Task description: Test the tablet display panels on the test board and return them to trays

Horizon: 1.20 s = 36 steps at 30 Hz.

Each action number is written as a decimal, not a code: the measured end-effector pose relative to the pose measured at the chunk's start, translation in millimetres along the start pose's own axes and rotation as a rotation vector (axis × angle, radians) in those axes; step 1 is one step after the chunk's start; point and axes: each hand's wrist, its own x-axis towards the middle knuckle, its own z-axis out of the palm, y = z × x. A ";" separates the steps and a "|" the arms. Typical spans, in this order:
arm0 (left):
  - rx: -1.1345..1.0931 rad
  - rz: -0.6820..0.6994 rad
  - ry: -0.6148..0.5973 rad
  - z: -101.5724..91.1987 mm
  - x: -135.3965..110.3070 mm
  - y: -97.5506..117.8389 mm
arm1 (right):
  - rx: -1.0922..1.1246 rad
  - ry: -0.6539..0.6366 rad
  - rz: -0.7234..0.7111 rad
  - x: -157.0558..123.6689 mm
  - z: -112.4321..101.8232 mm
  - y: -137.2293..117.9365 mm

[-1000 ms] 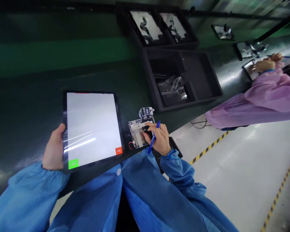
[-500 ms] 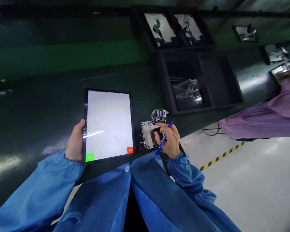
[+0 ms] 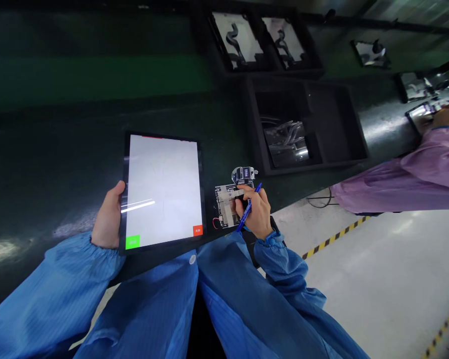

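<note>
My left hand [image 3: 108,218] grips the left edge of a black tablet [image 3: 162,187] whose screen glows white, with a green button at its lower left and a red one at its lower right. My right hand [image 3: 255,210] is closed round a blue pen [image 3: 248,209], and its fingertips rest on a small circuit board [image 3: 226,205] with a red wire lying on the dark green table [image 3: 60,149]. A metal tally counter [image 3: 243,174] sits just behind the board.
A black two-compartment tray [image 3: 314,124] holding shiny metal parts stands behind the board, with two more trays [image 3: 262,45] further back. At the right, a person in a pink sleeve [image 3: 415,174] works on another tablet. Grey floor with yellow-black tape [image 3: 333,239] lies at the lower right.
The view has shifted a little; tablet, board and both hands hold the same grip and places relative to each other. The pink-sleeved person's hand has come back into sight at the right.
</note>
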 end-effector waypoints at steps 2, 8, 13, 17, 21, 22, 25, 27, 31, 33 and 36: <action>-0.007 0.011 -0.011 -1.5 1.6 -0.7 | -0.005 0.001 0.006 -0.1 0.6 -0.4; -0.023 0.019 -0.020 -5.7 3.9 -2.5 | -0.037 0.008 -0.041 0.4 2.5 0.1; -0.047 0.017 -0.047 -7.8 5.3 -4.3 | -0.069 -0.001 -0.036 1.7 -1.2 0.5; -0.038 0.059 -0.012 -9.7 6.9 -4.9 | -0.008 0.024 0.057 4.7 -3.2 -17.0; -0.079 0.088 -0.005 -7.9 2.8 -3.8 | 0.160 -0.192 0.194 9.6 2.9 -38.6; -0.094 0.097 -0.001 -7.0 1.0 -3.2 | 0.168 -0.236 0.214 11.6 4.5 -41.9; -0.113 0.098 0.017 -5.2 -3.7 -0.9 | 0.134 -0.338 0.263 20.5 6.1 -48.0; -0.102 0.094 0.028 -5.3 -5.1 0.4 | 0.067 -0.410 0.285 28.8 5.1 -51.7; -0.095 0.112 0.037 -6.9 -3.6 0.8 | -0.149 -0.531 0.278 45.4 5.4 -59.2; -0.088 0.120 0.062 -8.3 -1.0 0.0 | -0.202 -0.562 0.272 49.6 7.6 -59.8; -0.046 0.156 0.086 -14.0 7.2 -1.9 | -0.090 -0.536 0.190 47.6 8.6 -54.3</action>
